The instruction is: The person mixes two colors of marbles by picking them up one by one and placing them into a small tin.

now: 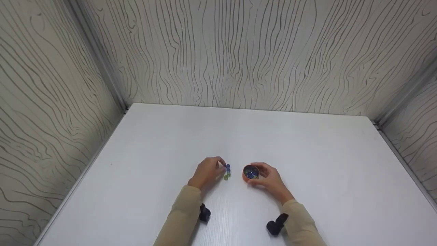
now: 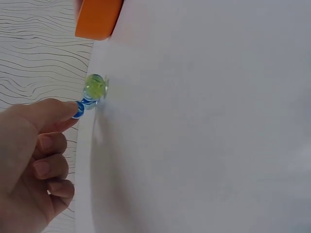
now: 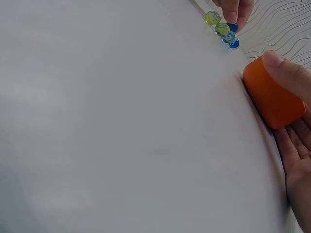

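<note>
My left hand (image 1: pixel 207 171) pinches a dark blue glass marble (image 2: pixel 78 110) between thumb and forefinger, with the other fingers curled under. Right beside it, several more marbles stand in a short row on the white table, blue ones (image 3: pixel 233 43) at one end and yellow-green ones (image 3: pixel 213 18) at the other. To the right of the row, my right hand (image 1: pixel 271 178) grips a small orange cup (image 3: pixel 273 94), thumb on the near side and fingers round the far side. Blue and green marbles (image 1: pixel 251 172) lie inside the cup, visible from above in the head view.
The white tabletop (image 1: pixel 164 136) stretches out around both hands. Wood-grain patterned panels (image 1: pixel 222 54) rise behind the table and at both sides. Black wrist mounts (image 1: pixel 205 214) stick out from both sleeves, low over the table.
</note>
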Motion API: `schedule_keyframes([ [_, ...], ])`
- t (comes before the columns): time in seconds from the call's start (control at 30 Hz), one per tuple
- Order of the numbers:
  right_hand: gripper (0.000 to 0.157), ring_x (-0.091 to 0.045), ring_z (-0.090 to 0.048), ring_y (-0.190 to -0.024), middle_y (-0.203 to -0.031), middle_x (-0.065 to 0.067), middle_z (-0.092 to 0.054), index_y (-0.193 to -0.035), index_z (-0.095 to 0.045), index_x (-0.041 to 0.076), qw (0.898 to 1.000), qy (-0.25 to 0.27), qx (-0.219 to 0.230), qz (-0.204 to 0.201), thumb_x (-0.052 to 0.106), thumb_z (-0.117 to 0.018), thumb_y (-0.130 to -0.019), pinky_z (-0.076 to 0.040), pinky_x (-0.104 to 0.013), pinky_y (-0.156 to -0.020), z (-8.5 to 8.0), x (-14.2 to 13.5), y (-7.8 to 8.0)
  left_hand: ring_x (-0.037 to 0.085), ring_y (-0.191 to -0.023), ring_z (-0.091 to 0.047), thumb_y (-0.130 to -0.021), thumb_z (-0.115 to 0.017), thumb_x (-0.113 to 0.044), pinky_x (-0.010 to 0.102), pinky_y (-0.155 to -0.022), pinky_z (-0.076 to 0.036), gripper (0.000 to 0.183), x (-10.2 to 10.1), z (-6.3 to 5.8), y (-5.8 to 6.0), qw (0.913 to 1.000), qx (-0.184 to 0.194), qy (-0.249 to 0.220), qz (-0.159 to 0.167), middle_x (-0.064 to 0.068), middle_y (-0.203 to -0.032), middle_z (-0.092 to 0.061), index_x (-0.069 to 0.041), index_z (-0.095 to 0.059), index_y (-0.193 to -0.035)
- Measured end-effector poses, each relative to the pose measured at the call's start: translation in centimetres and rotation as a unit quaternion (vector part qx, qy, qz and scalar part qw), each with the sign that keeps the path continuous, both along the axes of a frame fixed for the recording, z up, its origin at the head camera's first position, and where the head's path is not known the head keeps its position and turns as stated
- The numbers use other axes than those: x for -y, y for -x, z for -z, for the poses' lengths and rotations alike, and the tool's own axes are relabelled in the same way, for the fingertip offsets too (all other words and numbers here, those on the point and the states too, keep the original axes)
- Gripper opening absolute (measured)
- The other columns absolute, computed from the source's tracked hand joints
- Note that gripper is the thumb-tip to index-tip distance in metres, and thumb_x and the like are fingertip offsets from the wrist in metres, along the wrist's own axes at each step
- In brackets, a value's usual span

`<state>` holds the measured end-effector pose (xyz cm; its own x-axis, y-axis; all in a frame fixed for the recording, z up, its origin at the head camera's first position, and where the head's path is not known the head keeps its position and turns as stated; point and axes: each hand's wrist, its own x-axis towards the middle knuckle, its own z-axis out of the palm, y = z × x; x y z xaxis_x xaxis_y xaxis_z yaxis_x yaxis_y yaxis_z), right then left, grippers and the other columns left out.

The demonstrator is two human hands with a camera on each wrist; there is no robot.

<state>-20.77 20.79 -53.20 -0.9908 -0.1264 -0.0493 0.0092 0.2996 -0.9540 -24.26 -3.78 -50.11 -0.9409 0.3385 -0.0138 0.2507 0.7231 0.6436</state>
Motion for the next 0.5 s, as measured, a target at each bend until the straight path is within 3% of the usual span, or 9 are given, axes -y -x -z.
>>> schedule_keyframes([
  [0.5, 0.064, -0.033, -0.053, -0.130, -0.132, -0.018, -0.059, -0.127, -0.056, 0.001, 1.000, 0.004, -0.009, -0.005, 0.014, -0.084, -0.070, -0.038, -0.041, -0.113, 0.00, 0.06, -0.01, 0.008, -0.060, -0.039, -0.092, -0.064, -0.021, 0.020, -0.055, -0.031, 0.019, -0.74, -0.80, -0.47, 0.9999, -0.002, 0.003, 0.010, -0.006, -0.066, -0.041, -0.010, -0.069, -0.106],
])
